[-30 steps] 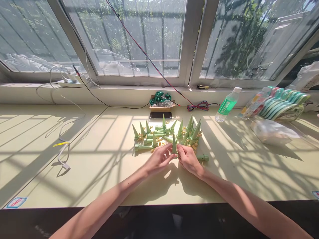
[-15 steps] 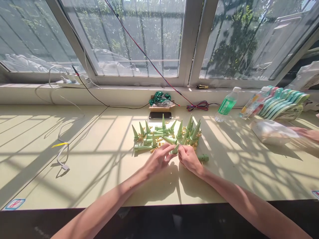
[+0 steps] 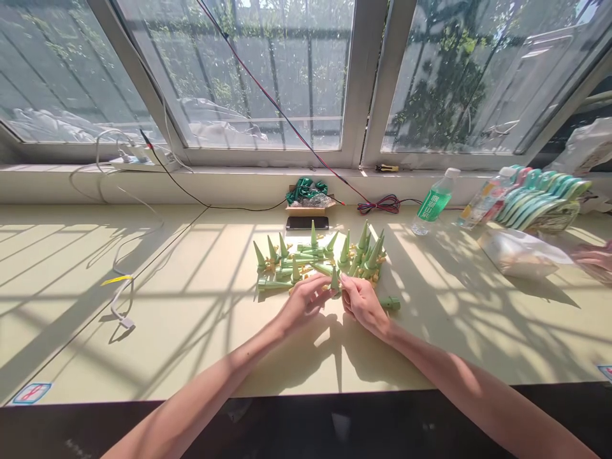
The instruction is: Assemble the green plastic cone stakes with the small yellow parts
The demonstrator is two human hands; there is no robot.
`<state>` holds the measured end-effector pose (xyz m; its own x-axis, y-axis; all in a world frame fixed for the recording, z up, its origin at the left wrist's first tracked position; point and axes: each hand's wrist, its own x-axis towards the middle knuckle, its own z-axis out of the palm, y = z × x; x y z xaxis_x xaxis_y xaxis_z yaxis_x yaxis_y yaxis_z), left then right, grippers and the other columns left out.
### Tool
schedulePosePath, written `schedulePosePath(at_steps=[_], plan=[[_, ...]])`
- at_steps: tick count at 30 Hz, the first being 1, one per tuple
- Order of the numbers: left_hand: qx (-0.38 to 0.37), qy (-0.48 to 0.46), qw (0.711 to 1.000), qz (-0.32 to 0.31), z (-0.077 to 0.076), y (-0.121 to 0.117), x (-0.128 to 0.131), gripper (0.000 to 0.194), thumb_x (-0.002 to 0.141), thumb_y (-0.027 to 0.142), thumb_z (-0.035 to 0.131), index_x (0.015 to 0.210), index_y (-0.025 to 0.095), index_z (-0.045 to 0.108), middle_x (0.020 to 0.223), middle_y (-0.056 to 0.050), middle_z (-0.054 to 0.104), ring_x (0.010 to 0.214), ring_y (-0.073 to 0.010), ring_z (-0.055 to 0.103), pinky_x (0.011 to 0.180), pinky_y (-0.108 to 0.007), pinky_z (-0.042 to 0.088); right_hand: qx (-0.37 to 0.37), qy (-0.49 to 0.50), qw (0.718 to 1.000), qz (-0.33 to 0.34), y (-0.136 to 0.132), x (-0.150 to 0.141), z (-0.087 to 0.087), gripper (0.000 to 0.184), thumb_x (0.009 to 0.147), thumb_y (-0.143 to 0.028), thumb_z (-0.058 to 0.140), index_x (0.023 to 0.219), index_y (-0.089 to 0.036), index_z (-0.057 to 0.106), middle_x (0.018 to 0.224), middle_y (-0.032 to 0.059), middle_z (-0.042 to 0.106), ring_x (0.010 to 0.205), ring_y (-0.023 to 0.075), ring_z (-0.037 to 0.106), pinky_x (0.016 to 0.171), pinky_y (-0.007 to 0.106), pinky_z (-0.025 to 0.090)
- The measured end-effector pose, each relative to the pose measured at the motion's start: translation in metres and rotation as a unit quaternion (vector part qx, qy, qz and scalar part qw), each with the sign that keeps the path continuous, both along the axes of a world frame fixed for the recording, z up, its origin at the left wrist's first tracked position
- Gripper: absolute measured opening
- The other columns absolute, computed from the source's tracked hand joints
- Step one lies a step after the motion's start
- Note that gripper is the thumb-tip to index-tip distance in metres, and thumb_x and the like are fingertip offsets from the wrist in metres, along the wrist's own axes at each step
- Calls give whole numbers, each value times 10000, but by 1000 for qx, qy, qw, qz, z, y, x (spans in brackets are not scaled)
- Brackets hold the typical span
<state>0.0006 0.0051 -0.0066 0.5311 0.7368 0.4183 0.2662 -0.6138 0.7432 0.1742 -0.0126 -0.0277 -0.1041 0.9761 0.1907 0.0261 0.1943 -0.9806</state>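
Note:
A small green cone-shaped piece (image 3: 335,278) stands upright between my two hands, in front of a cluster of similar pieces. The fingers of my left hand (image 3: 306,303) are closed around its lower part from the left. Close against its right side, my right hand (image 3: 366,306) is curled in a pinch; its fingertips hide what they grip. Behind them, several green cones (image 3: 345,250) with small yellow parts stand or lie beside green ribbed tubes (image 3: 272,285). One green tube end (image 3: 392,303) shows just right of my right hand.
A black phone (image 3: 307,222) lies before a small box of green material (image 3: 308,194). To the right are a green-labelled bottle (image 3: 433,203), another bottle, a clear plastic bag (image 3: 523,250) and a stack of pale green items. Another person's hand (image 3: 595,258) is at the right edge.
The green cone between my hands has turned from tilted to upright. My hands have barely shifted. The other person's hand has drawn back rightward from the plastic bag.

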Motion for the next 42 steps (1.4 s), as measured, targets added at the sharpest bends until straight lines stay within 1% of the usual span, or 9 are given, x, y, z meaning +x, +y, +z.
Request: schedulePosePath(at_steps=[5, 9, 12, 17, 25, 31, 35, 40, 42], plan=[[27, -7, 1000, 15, -2, 1, -1, 228, 1007, 234, 497, 1133, 175, 677, 982, -74, 643, 770, -138, 581, 577, -204, 475, -4, 26, 999, 41, -3, 1, 5, 470, 965, -526, 480, 616, -225, 390, 490, -74, 343, 374, 78, 324, 359, 238, 269], [49, -5, 999, 20, -2, 0, -1, 257, 1024, 229, 453, 1157, 172, 666, 1000, -89, 645, 802, -147, 593, 596, -212, 479, -6, 16, 999, 43, -4, 0, 4, 445, 965, -503, 485, 630, -228, 387, 504, -74, 352, 386, 81, 335, 369, 238, 282], [44, -5, 999, 20, -2, 1, -1, 264, 1025, 238, 448, 1142, 170, 674, 987, -90, 638, 779, -143, 585, 583, -210, 471, 2, -5, 999, 38, -4, 0, 1, 440, 974, -495, 476, 637, -228, 384, 509, -76, 332, 395, 81, 308, 385, 244, 287], [11, 1, 1000, 8, -2, 2, -3, 244, 1016, 258, 465, 1064, 174, 689, 891, -51, 582, 693, -116, 536, 545, -197, 448, 7, -33, 999, 35, -4, 1, -1, 430, 983, -500, 467, 658, -229, 386, 508, -74, 309, 411, 89, 288, 404, 255, 272], [-45, -7, 999, 17, 0, -1, -2, 261, 1010, 285, 444, 907, 145, 639, 783, -9, 483, 591, -80, 481, 491, -173, 420, 42, -81, 995, 26, -5, 4, -1, 417, 1000, -458, 446, 661, -225, 378, 525, -59, 341, 456, 102, 327, 449, 262, 272], [-82, -14, 996, 14, 5, -4, -1, 294, 1003, 348, 459, 878, 141, 627, 772, -7, 490, 537, -66, 495, 477, -175, 424, 104, -160, 982, 9, -7, 8, 0, 424, 1014, -434, 420, 652, -215, 387, 562, -30, 420, 512, 116, 365, 506, 273, 289], [-139, -33, 990, 12, 8, -5, -1, 330, 985, 420, 493, 854, 142, 615, 755, -4, 504, 502, -65, 501, 470, -185, 443, 123, -186, 975, 2, -7, 9, 1, 451, 1018, -461, 406, 641, -214, 384, 556, -32, 412, 505, 114, 351, 512, 278, 272], [-184, -40, 982, 13, 10, -6, -1, 348, 976, 459, 509, 853, 149, 609, 604, 28, 481, 469, -85, 490, 458, -195, 426, 133, -200, 971, 4, -8, 9, 2, 434, 1020, -436, 396, 647, -215, 369, 560, -38, 380, 502, 109, 329, 512, 278, 256], [-197, -36, 980, 15, 11, -7, -1, 369, 976, 481, 507, 844, 150, 603, 575, 36, 471, 455, -86, 480, 452, -201, 416, 138, -204, 969, 6, -8, 9, 3, 416, 1019, -411, 396, 653, -217, 355, 563, -42, 361, 502, 109, 317, 511, 278, 255]])
